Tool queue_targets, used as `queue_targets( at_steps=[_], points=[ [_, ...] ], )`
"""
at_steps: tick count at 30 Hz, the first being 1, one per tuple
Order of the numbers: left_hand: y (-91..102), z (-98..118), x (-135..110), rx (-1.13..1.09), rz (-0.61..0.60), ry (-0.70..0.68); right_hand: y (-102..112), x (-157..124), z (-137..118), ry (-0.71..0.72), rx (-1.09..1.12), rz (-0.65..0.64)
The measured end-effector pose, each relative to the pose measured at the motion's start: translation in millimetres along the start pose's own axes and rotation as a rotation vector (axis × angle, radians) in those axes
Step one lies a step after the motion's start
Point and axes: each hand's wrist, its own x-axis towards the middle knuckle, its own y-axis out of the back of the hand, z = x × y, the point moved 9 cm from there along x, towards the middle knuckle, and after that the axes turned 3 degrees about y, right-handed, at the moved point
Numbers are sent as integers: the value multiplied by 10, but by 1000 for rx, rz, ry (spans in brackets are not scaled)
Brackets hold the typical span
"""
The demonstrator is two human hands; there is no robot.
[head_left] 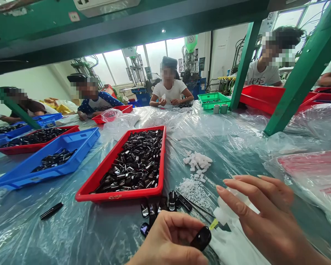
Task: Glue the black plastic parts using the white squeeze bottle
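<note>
My left hand (172, 241) pinches a glossy black plastic piece (202, 238) between thumb and fingers, low in the view. My right hand (270, 217) curves around a white squeeze bottle (223, 206), mostly hidden behind its fingers. The bottle's yellow-green nozzle (213, 223) points at the black piece and looks very close to its upper end; whether they touch I cannot tell. Just beyond my left hand lie several loose black pieces (172, 200) and a pair of thin metal tweezers (195, 206). A white cloth (234, 243) is under my right hand.
A red tray (164, 173) full of black pieces stands ahead, with a blue tray (16, 178) to its left. Small white parts (193, 189) and larger white blocks (198, 161) lie in piles. Green posts (300, 73) rise at right. Co-workers sit across the plastic-covered table.
</note>
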Motion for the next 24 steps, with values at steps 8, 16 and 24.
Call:
queue_targets(
  at_steps=[8, 16, 24],
  points=[
    [-44, 175, -76, 121, 38, -180, -5, -34, -8, 5, -10, -10],
    [-41, 178, -87, 160, 55, -204, 17, -31, -26, 10, 19, -8],
    [-47, 222, -84, 204, 80, -234, 1, -57, -11, 33, 9, -13]
  ],
)
